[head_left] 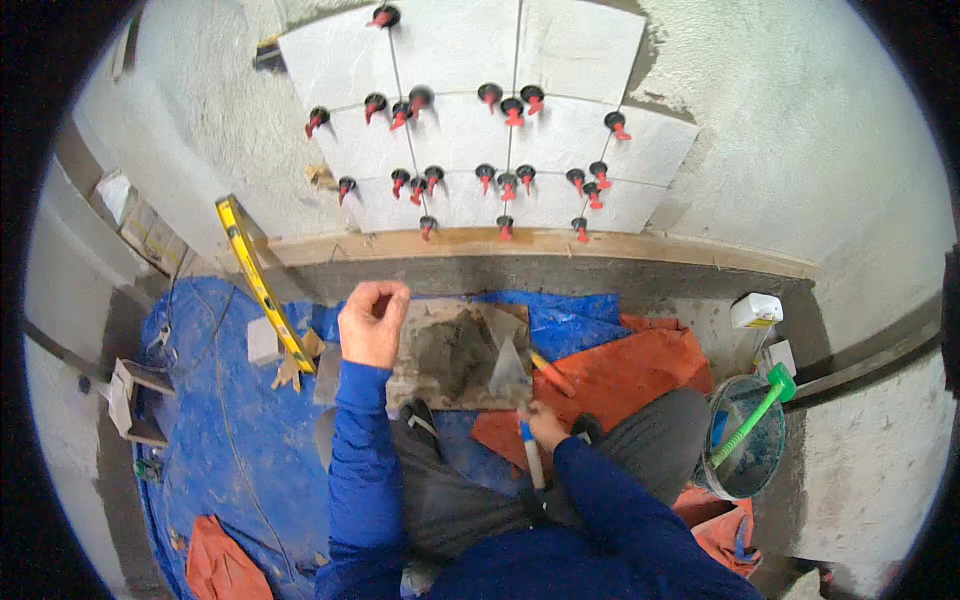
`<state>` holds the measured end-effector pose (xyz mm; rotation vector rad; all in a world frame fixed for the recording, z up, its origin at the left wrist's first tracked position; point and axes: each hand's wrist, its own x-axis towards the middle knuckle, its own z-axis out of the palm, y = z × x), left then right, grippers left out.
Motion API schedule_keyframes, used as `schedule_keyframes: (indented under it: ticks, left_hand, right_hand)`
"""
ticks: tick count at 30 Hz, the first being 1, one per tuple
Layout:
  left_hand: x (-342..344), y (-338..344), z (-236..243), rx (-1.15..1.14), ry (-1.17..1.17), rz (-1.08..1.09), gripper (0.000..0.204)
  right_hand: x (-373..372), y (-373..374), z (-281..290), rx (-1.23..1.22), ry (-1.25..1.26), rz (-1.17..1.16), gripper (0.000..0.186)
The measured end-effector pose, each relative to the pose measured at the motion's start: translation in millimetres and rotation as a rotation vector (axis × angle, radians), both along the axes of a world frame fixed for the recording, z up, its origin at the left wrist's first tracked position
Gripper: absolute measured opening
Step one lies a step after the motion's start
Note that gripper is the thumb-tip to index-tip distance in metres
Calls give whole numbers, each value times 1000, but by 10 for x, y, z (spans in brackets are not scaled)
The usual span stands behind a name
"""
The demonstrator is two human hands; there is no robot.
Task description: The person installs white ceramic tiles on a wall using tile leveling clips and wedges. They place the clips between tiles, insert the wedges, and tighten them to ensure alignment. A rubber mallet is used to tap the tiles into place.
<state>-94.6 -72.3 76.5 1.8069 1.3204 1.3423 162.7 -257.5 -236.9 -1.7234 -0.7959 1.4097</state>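
Note:
My left hand [372,322] is raised in front of the wall, fingers curled round to the thumb in a pinch. Whatever it may hold is too small or hidden to make out. My right hand [547,427] grips a pointing trowel by its blue-and-white handle [531,455]. The trowel's triangular blade [509,371] points away from me, over a tile [403,372] lying flat. Grey mortar [452,350] is spread across that tile. Beyond, light tiles [455,135] stand on the wall in rows, with black-and-red levelling clips [513,112] along their joints.
A wooden batten [380,246] runs beneath the wall tiles. To the left, a yellow spirit level [262,280] leans above a blue tarp [215,400]. An orange sheet [640,375] and an orange-and-yellow handle [552,374] lie right. A bucket [750,465] holds a green-handled brush [748,428].

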Motion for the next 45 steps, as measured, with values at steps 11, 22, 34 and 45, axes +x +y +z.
schedule_keyframes:
  ticks: [11,22,34,45]
  left_hand:
    - [213,-123,-28,33,121,-67,10]
    - [440,-207,57,31,55,-162,11]
    - [498,-127,-9,166,92,-137,11]
    - [588,-25,-157,115,184,-101,13]
  right_hand:
    - [-212,-12,-998,-183,-768,635,44]
    - [-84,427,593,398,-454,135,16]
    - [1123,1663,3505,874,-358,-265,7]
    - [1657,2219,4148,1142,-416,-554,14]
